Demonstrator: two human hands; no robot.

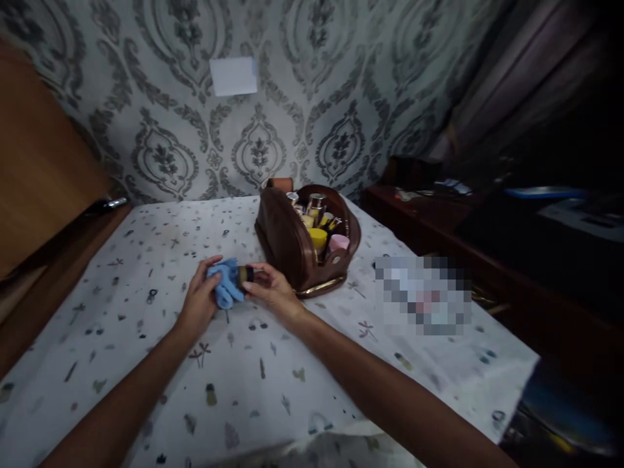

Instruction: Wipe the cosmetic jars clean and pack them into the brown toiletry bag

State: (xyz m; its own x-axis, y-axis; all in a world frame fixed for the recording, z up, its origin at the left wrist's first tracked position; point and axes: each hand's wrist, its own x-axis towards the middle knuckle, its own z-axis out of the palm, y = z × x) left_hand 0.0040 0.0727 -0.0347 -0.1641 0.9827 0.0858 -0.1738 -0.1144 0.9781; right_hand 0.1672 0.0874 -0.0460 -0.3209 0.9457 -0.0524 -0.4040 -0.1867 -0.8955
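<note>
Left hand, seen from the head camera, grips a crumpled blue cloth against a small jar with a dark end, while the right hand holds that dark end from the 3 o'clock side, thumb and fingers drawn close around it. Jar and cloth are above the patterned table cover; whether they touch it I cannot tell. At 2 o'clock from the jar stands a brown bag, its top gaping. Inside, a yellow tub has a pink tub beside it at 3 o'clock and a silver-capped bottle at 12 o'clock. Another silvery cap shows at 11 o'clock; the slimmer pieces are too small to identify.
</note>
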